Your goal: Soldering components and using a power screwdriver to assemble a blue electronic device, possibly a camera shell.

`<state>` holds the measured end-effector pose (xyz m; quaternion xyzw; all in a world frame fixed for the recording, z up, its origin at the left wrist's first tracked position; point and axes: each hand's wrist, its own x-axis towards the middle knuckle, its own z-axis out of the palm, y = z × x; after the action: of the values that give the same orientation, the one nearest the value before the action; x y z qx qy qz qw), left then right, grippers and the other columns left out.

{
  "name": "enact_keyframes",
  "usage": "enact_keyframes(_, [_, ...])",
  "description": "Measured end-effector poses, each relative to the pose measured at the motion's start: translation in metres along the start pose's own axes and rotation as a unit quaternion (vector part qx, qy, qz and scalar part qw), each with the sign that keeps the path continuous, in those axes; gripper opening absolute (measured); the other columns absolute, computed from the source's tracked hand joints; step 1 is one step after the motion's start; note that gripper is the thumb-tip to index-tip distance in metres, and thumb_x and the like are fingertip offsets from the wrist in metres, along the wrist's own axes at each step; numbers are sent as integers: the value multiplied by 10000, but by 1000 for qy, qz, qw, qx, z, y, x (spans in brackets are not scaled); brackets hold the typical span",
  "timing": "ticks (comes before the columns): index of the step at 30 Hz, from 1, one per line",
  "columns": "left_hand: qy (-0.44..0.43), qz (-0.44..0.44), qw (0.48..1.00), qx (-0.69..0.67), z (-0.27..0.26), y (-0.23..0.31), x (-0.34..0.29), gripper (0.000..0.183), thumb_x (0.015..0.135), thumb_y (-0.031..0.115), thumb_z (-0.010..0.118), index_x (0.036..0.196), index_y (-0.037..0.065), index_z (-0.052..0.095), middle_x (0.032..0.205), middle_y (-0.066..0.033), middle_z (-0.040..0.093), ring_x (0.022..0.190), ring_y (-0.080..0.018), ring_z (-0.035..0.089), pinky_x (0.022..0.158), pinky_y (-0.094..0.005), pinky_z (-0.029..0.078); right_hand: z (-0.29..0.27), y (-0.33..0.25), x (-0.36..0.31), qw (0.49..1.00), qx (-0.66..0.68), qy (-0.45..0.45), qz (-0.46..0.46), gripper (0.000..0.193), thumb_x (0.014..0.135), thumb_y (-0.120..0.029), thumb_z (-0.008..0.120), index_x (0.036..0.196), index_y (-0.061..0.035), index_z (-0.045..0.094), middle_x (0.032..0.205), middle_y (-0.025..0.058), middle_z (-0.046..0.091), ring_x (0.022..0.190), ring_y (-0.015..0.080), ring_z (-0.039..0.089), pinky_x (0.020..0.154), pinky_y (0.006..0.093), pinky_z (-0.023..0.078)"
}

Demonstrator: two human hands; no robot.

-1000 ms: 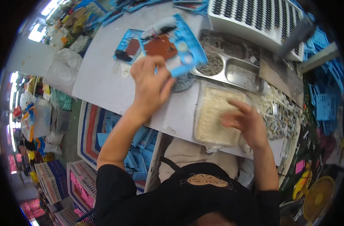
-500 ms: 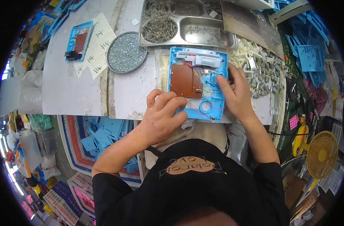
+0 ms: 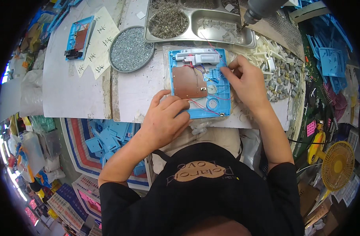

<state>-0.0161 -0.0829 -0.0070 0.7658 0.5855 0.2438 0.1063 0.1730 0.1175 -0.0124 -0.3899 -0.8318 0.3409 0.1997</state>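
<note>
Blue casing (image 3: 220, 87) points lengthwise at the steel tray (image 3: 191, 28); left hand (image 3: 164, 121), right hand (image 3: 247, 83) on it, fingers' clamping unclear.

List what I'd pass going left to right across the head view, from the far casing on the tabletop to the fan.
Blue casing with a black part → round dish of small metal pieces → blue casing at the hands → right hand → pile of grey parts → yellow fan.
</note>
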Motion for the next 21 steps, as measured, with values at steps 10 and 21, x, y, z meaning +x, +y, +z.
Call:
enact_keyframes(10, [65,-47,994,-72,10,40,27,262,777,172,766,1007,95,666,993,-54,604,947,-231,594,958,-450,404,-50,-34,-75,974,187,-112,-66,112,842,-58,757,896,-57,659,817,37,659,685,144,611,654,282,493])
enact_keyframes(21, [132,41,990,-38,11,12,-19,177,745,124,733,914,75,721,793,-30,606,708,-204,597,642,-352,461,9,-34,-61,936,-97,-154,-303,384,778,-208,790,1121,-55,709,1052,61,654,996,280,577,895,436,439])
